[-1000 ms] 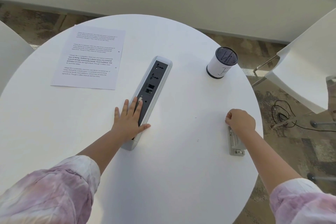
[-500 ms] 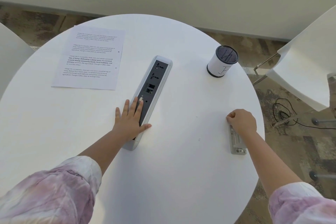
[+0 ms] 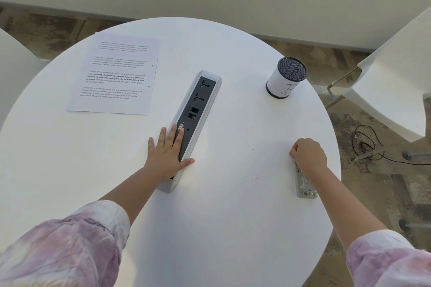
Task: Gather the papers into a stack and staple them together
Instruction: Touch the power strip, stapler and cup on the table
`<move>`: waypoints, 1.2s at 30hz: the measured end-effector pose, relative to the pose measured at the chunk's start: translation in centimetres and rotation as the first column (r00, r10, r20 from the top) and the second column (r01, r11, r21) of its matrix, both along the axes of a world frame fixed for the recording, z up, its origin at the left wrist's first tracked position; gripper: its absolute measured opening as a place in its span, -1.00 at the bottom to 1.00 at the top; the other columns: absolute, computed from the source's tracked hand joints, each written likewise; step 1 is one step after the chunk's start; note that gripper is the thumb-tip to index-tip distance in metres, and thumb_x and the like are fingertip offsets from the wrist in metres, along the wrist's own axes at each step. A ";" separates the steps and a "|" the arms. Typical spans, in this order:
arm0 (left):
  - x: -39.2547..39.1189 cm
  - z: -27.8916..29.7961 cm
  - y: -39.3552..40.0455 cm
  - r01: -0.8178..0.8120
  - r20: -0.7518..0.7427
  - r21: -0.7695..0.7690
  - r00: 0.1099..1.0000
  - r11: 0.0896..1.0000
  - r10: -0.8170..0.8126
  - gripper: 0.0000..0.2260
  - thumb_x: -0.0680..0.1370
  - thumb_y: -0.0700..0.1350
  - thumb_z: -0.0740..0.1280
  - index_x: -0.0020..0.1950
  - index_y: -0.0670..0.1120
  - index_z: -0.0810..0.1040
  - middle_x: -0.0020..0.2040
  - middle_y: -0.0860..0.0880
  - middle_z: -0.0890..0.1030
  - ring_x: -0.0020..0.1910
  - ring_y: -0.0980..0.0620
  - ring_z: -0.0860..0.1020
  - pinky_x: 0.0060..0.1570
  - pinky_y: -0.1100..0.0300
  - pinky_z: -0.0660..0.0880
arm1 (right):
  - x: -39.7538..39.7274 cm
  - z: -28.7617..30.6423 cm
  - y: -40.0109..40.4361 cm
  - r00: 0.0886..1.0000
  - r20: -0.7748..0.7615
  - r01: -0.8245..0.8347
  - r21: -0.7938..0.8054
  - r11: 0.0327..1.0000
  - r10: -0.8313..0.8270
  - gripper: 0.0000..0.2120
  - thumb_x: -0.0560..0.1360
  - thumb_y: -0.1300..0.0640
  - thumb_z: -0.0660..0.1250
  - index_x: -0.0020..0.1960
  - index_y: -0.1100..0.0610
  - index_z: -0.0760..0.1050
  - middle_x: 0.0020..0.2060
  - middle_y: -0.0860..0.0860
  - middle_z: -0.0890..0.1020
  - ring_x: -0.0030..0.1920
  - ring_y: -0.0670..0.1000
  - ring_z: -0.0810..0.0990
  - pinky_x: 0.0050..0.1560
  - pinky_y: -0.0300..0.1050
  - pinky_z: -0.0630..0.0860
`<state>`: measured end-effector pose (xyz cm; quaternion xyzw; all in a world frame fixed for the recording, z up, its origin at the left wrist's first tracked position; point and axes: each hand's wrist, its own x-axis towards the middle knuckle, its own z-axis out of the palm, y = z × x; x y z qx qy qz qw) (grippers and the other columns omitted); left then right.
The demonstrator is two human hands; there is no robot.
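Observation:
Printed papers (image 3: 117,74) lie flat at the far left of the round white table (image 3: 221,228), looking like one neat sheet or stack. A silver stapler (image 3: 304,184) lies near the table's right edge. My right hand (image 3: 309,155) sits on the stapler's far end with its fingers curled around it. My left hand (image 3: 166,152) rests flat with straight fingers on the near end of the grey socket strip (image 3: 194,119) in the table's middle, well away from the papers.
A white cylindrical pen holder (image 3: 285,78) with a dark mesh rim stands at the back right. White chairs (image 3: 401,77) stand to the right and far left of the table. A black cable (image 3: 366,144) lies on the floor at right.
My right hand has slid slightly farther along the stapler's far end. My left hand and the papers have not moved.

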<state>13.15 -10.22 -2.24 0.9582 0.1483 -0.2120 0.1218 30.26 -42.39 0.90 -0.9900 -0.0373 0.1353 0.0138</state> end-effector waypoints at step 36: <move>-0.1 0.1 0.1 -0.010 -0.005 -0.010 1.000 1.000 0.010 -0.24 0.50 0.35 -0.02 0.34 0.03 -0.48 0.49 0.03 -0.38 0.49 -0.08 -0.32 0.42 -0.17 -0.20 | 16.7 8.6 8.2 0.910 -0.102 0.358 0.682 0.637 -0.402 -0.63 0.43 0.04 0.40 0.11 0.27 0.56 -0.17 0.12 0.55 -0.40 -0.10 0.44 -0.65 -0.42 0.40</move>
